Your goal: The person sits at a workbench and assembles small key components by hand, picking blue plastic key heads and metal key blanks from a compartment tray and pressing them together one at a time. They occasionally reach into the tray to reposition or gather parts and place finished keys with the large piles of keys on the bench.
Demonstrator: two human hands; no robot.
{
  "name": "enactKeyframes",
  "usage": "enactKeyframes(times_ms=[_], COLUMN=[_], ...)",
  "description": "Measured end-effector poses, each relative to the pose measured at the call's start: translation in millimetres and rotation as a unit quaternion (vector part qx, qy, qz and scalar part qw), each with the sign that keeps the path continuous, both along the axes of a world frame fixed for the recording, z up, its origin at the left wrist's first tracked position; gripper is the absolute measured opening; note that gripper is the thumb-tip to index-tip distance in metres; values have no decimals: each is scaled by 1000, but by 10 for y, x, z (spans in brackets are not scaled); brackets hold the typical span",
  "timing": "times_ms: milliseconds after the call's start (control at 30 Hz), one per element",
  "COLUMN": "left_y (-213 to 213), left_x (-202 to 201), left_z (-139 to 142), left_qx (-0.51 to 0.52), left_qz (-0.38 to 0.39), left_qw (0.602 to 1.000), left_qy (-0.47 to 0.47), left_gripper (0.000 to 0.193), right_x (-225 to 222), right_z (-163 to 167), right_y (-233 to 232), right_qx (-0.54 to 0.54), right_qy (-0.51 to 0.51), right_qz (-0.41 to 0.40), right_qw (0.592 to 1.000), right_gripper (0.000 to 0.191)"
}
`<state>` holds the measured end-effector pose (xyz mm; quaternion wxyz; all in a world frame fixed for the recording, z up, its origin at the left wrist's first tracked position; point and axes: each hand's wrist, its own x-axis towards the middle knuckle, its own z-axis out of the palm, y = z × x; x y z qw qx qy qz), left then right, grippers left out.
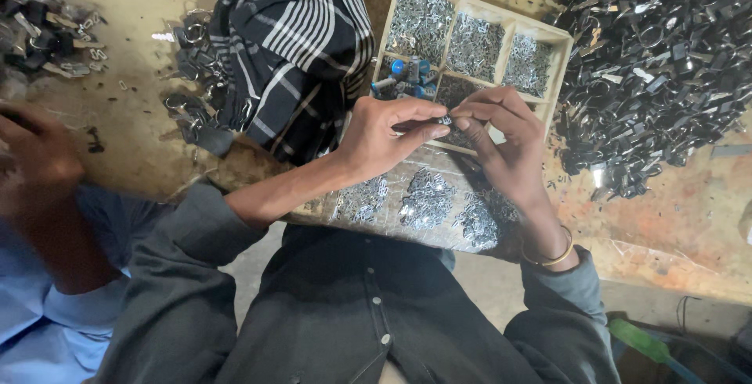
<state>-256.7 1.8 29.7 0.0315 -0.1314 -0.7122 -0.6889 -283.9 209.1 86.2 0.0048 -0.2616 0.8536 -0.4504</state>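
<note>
Small metal clip (445,121) is pinched btwn fingertips of left hand (388,135) & right hand (501,137), both held together just above wooden divided tray (558,39). Fingers of both are curled shut on the piece, tips touching. Tray compartments are filled w/ silver clips. Black metal pile (658,63) is seen to the right, striped cloth (290,47) to the left.
</note>
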Motion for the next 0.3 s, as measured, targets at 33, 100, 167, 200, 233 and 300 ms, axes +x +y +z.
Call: enactKeyframes(times_ms=[33, 100, 167, 200, 233, 300], left_y=[2, 1, -2, -4, -4, -4], left_x=[-1, 3, 3, 0, 0, -1], left_z=[1, 6, 9, 9, 9, 11], left_qx=[-1, -5, -12, -15, -19, -19], left_qz=[1, 4, 4, 4, 4, 5], left_qw=[1000, 1000, 1000, 1000, 1000, 1000], left_qy=[3, 3, 4, 6, 7, 9], left_gripper=[24, 24, 24, 23, 23, 24], right_x=[14, 24, 25, 30, 36, 4], right_z=[-9, -28, -65, -92, -120, -217], right_y=[-12, -10, 22, 48, 88, 140], right_qx=[7, 23, 42, 59, 75, 91], right_qy=[7, 30, 63, 94, 125, 155], right_qz=[-6, -7, 2, 14, 27, 40], right_qw=[1000, 999, 997, 994, 989, 983], right_gripper=[14, 13, 13, 15, 16, 18])
